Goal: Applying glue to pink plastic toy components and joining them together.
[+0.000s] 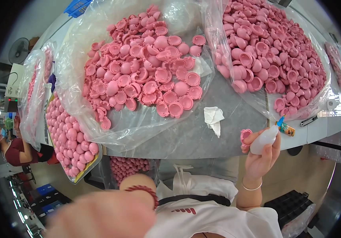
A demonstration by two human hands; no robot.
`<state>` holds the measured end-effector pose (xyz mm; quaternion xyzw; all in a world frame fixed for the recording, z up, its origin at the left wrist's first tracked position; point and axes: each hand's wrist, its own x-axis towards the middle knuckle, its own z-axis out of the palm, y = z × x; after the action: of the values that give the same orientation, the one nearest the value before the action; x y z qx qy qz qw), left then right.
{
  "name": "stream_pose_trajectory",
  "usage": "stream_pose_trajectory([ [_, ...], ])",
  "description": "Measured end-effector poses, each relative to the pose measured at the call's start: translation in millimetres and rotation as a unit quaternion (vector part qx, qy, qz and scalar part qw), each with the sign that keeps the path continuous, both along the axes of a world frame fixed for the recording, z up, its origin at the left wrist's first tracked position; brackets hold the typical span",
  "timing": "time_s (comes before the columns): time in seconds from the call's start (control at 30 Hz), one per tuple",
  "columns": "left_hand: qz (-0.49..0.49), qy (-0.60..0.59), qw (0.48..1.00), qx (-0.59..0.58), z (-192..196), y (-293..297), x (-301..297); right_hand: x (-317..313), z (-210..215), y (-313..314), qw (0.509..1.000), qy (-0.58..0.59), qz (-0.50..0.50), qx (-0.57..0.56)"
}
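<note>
Near the table's right front edge, my right hand [262, 160] is closed round a small white squeeze bottle [264, 142] with a blue tip. The same hand's fingers also hold a hollow pink half-shell [246, 137], to the left of the bottle. My left hand [99, 214] is raised close to the camera at the lower left; it is large and blurred, and its fingers cannot be made out. A heap of pink half-shells [150, 87] spills from a clear plastic bag [119, 141] across the table's middle.
A second large pile of pink half-shells [271, 71] lies on plastic at the right. Closed pink balls [71, 135] fill a tray at the left. A crumpled white tissue [214, 119] and a small printed packet [287, 129] lie on the grey table [166, 144]. Another person [17, 150] sits far left.
</note>
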<state>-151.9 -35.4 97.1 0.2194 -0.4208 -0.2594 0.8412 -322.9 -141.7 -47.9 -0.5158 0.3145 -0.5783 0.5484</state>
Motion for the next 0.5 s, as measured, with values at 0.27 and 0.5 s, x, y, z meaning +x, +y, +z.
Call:
stream_pose_trajectory([
  [0.27,-0.137,0.073,0.988,0.009,5,0,-18,-6,-3,-5,1.0,0.007,-0.004,-0.017],
  [0.5,-0.249,0.109,0.947,-0.17,-1,-16,-10,-8,-6,-2,1.0,0.003,-0.006,-0.016],
])
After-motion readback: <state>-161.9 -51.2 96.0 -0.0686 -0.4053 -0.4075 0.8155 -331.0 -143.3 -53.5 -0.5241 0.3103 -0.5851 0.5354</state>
